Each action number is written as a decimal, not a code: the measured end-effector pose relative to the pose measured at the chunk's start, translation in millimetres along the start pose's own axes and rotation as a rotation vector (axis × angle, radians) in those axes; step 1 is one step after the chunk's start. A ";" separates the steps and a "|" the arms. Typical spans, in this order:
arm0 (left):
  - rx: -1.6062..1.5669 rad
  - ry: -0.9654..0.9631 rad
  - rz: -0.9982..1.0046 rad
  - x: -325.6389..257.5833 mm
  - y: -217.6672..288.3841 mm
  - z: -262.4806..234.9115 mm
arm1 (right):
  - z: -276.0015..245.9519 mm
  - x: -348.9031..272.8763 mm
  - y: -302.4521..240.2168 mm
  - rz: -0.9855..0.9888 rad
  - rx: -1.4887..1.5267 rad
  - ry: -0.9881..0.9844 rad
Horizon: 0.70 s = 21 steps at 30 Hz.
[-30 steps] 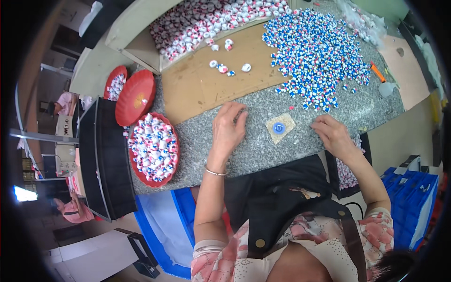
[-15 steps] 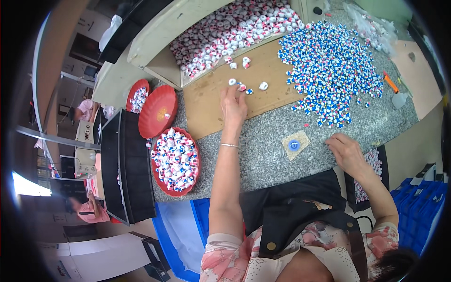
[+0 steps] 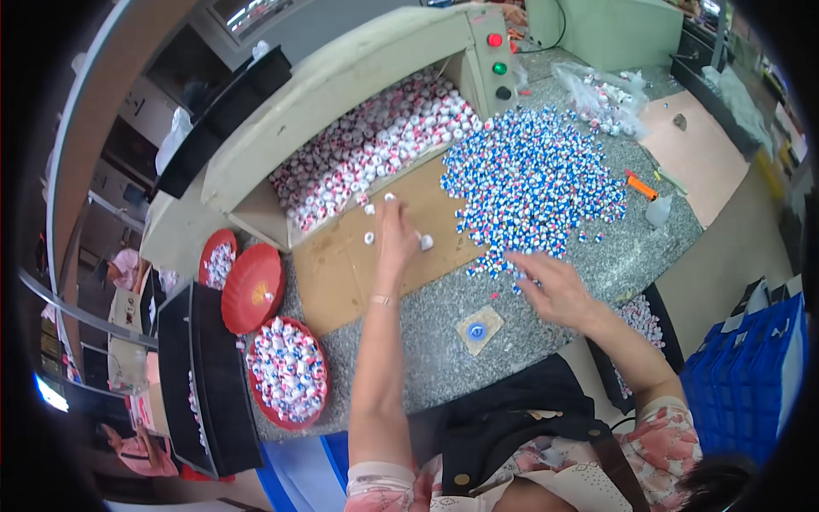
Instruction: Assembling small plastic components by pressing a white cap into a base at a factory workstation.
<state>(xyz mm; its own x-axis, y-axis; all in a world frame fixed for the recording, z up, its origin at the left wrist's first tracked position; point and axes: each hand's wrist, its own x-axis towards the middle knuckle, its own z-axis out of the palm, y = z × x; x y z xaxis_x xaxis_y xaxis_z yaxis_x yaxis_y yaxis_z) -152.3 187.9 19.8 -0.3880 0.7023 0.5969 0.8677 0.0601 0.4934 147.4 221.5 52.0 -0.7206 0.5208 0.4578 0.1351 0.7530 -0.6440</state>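
Note:
My left hand (image 3: 396, 243) reaches over the brown board (image 3: 333, 290), its fingers stretched toward a small white piece (image 3: 390, 197) at the fingertips. Two more small white pieces, one (image 3: 368, 238) left of the hand and one (image 3: 426, 242) beside its thumb, lie on the board. With finger and thumb apart, my right hand (image 3: 559, 292) is at the near edge of a heap of small blue-and-white pieces (image 3: 537, 179). Some of these pieces lie by its fingertips. A round blue part (image 3: 477, 332) sits on a small tan square pad (image 3: 490, 322) on the grey speckled counter.
Behind the board, a beige machine (image 3: 341, 94) holds many white-and-pink pieces (image 3: 375, 136). At left stand a red dish (image 3: 252, 294) and a red bowl (image 3: 322, 397) heaped with assembled pieces. An orange-handled tool (image 3: 640, 185) and plastic bags (image 3: 601, 98) lie right. Blue crates (image 3: 742, 367) stand lower right.
My view has shifted. The right hand has moved forward from the counter to the edge of the blue-and-white heap. The left hand has reached farther across the board, toward the machine.

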 end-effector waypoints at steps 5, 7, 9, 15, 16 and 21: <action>-0.088 -0.007 0.063 4.2 -12.6 20.1 | -1.2 8.9 12.3 0.088 0.096 0.008; -0.115 -0.117 -0.065 -5.6 -5.6 3.5 | -0.7 -5.1 19.0 0.139 0.109 -0.038; -0.157 -0.230 -0.177 -12.9 -5.5 1.2 | -1.6 -18.1 24.3 0.225 0.121 -0.091; -0.070 -0.334 -0.098 1.0 -18.9 19.9 | 6.4 -15.0 20.6 0.165 0.182 -0.089; 0.100 -0.365 -0.035 8.4 -18.5 22.3 | 5.3 -14.8 18.7 0.165 0.180 -0.080; -0.295 -0.552 -0.399 29.9 41.1 32.9 | -5.5 2.0 25.5 0.109 0.080 -0.025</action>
<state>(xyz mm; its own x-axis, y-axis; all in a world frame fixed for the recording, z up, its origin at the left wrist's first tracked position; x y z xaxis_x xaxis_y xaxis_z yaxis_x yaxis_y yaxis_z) -118.0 234.7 37.1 -0.3762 0.9261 -0.0297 0.5441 0.2468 0.8019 153.1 243.9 39.9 -0.7216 0.5865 0.3678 0.1594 0.6579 -0.7361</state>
